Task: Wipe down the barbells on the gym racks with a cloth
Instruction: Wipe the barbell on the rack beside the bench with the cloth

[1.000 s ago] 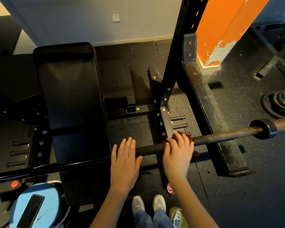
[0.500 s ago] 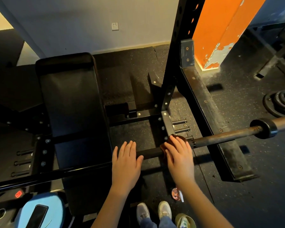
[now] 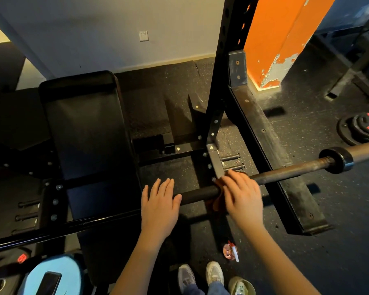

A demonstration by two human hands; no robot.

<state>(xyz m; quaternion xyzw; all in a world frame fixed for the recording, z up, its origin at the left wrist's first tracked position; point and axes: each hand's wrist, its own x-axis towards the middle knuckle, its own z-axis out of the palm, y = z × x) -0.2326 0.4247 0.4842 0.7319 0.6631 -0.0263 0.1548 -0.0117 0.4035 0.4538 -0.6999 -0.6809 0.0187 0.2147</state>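
A dark, rusty barbell (image 3: 285, 172) lies across the black rack (image 3: 224, 71), its collar out to the right. My left hand (image 3: 160, 207) rests flat on the bar left of the upright, fingers straight. My right hand (image 3: 242, 196) lies over a brownish-orange cloth (image 3: 217, 199) wrapped on the bar just beside the rack's hook, with the fingers draped over the bar and the thumb hidden beneath. A fold of the cloth hangs below the bar.
A black bench (image 3: 87, 135) stands under the bar at the left. A small spray bottle (image 3: 230, 251) lies on the floor by my shoes. Weight plates (image 3: 362, 128) lie at far right. A phone (image 3: 49, 283) sits on a blue plate (image 3: 68, 269). An orange pillar (image 3: 275, 39) rises behind the rack.
My right hand with the cloth has slid a little to the right along the bar, past the hook. My left hand has stayed in place on the bar.
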